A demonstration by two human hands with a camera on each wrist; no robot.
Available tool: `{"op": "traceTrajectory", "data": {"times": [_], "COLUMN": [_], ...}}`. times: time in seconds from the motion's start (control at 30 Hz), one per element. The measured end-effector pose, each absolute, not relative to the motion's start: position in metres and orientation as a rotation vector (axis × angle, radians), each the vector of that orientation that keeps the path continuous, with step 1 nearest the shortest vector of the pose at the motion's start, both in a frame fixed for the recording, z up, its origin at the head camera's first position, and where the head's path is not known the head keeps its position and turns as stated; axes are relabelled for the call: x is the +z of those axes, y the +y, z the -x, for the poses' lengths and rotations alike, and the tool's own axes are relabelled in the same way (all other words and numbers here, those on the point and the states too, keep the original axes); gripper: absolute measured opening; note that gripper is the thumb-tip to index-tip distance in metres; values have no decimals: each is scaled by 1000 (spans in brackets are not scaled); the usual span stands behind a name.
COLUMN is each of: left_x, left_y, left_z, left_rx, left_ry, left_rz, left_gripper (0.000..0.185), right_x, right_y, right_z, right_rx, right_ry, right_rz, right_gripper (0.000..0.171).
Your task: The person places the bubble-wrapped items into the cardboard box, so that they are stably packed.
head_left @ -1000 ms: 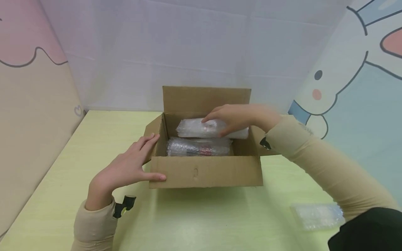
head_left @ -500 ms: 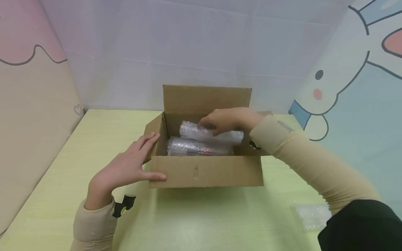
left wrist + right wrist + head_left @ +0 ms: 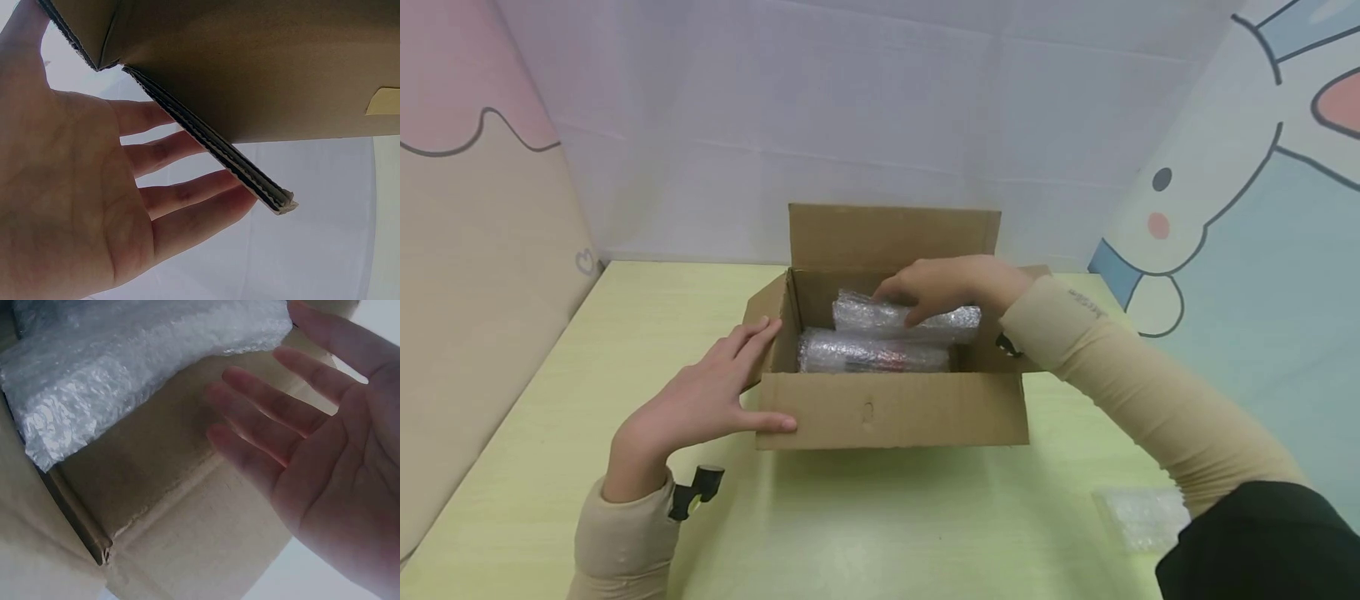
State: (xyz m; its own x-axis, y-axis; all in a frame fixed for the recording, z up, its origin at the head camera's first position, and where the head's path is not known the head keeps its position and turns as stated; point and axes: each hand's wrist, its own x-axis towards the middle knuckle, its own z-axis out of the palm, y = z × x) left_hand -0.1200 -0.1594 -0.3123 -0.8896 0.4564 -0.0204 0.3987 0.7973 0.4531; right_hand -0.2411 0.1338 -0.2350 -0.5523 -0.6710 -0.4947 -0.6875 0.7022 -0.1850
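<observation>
A cardboard box [image 3: 891, 412] stands with its flaps spread. Inside lie two bubble-wrapped bundles: the front one [image 3: 872, 354] shows some red and dark through its wrap, and the rear one [image 3: 943, 325] leans behind it. My right hand [image 3: 951, 287] reaches over the rear bundle. In the right wrist view its fingers [image 3: 269, 406] are extended beside the bubble wrap [image 3: 94, 394], with the thumb near the bundle's edge; contact is hard to tell. My left hand [image 3: 700, 400] rests straight fingers on the left flap [image 3: 206, 137], its thumb on the front flap.
A flat piece of bubble wrap [image 3: 1142, 517] lies on the pale yellow table [image 3: 865, 525] at the right, partly covered by the right arm. Behind the box hangs a white cloth [image 3: 850, 125]. Cartoon-printed panels flank both sides.
The right hand has lowered the rear bundle and shifted it towards the front bundle; its arm has come left. The rear bundle is now more settled. The left hand stays put.
</observation>
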Motion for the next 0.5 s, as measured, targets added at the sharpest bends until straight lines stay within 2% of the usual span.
{"op": "traceTrajectory", "data": {"times": [0.5], "left_x": [-313], "left_y": [-159], "left_z": [120], "left_rx": [687], "left_ry": [2851], "left_rz": [-681], "left_gripper": [115], "right_x": [-213], "right_y": [171], "right_z": [221], "right_rx": [-90], "right_ry": [2548], "right_rz": [1121], "right_gripper": [56]}}
